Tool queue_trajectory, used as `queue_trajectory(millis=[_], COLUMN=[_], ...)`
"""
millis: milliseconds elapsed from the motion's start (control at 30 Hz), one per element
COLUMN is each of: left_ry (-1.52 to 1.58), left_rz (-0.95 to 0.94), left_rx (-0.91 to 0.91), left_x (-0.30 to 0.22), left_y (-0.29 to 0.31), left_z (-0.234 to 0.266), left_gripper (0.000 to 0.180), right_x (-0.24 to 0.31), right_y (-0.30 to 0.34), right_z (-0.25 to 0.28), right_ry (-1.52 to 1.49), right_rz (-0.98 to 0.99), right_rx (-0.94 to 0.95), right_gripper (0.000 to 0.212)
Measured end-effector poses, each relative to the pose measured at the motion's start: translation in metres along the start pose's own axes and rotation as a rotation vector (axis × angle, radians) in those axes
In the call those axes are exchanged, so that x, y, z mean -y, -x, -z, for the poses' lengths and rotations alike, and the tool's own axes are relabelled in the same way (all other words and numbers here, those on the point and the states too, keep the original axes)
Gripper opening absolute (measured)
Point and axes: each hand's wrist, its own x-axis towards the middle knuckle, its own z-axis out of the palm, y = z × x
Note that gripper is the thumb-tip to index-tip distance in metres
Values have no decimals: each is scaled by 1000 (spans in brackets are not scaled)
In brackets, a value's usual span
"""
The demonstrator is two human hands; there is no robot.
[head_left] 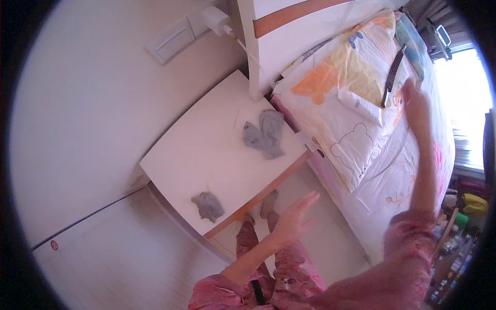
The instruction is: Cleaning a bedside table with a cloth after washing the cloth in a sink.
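My left hand (294, 223) is held in the air above my legs, fingers stretched out and apart, with nothing in it. My right hand (416, 103) is over the bed, beside a long dark comb (394, 76); motion blur hides how its fingers are set, and I cannot tell whether they touch the comb. The comb lies slanted over a pillow (320, 106) with bear patterns. Left of the comb lies a white tube (360, 107). On the white bedside table (206, 144) are a crumpled grey cloth (266, 134) and a smaller grey bundle (208, 205).
A white headboard (274, 51) stands between table and bed. A charger (216, 19) is plugged into the wall socket (173, 41). A thin cable (390, 163) runs over the bedding. At the right, shelves (454, 258) hold several small items, near a bright window (467, 93).
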Motion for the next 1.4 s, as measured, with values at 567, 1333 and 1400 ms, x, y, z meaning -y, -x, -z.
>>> queue_trajectory(millis=[567,1333,1400], left_ry=[-542,-503,-572], left_rz=[681,195,158], left_rx=[-966,-918,-881], left_x=[160,156,165], left_y=[118,-10,-55], left_z=[117,129,144], left_gripper=[36,12,17], right_x=[221,-7,1], right_y=[157,152,155], right_z=[-263,-34,-41], right_ry=[-505,267,318], right_rz=[-18,-295,-186], right_rx=[378,-377,-463], right_gripper=[37,37,45])
